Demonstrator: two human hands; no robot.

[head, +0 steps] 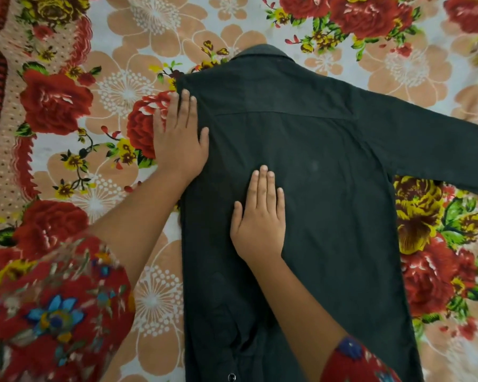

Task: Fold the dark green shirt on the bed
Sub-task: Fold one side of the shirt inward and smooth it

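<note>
A bed [100,111] fills the whole view, covered by a floral bedsheet [398,64] printed with red roses, yellow blooms and large peach flowers on a pale ground; nothing of the room beyond it shows.

The dark green shirt [329,188] lies flat, back side up, in the middle of the bed. Its long axis runs near to far, with the collar [262,52] at the far end and the hem toward the near edge of the view. Its right sleeve [439,144] stretches out to the right across the sheet, while the left side ends in a straight folded edge with no sleeve showing.

The left hand [178,136] rests palm down on the shirt's left shoulder edge, fingers extended and close together, partly on the fabric and partly over the sheet. The right hand [258,219] lies palm down on the middle of the shirt's back, fingers straight and together, thumb slightly apart, pressing the cloth flat. Both forearms reach in from the near side, each emerging from a red floral sleeve [55,312].
</note>
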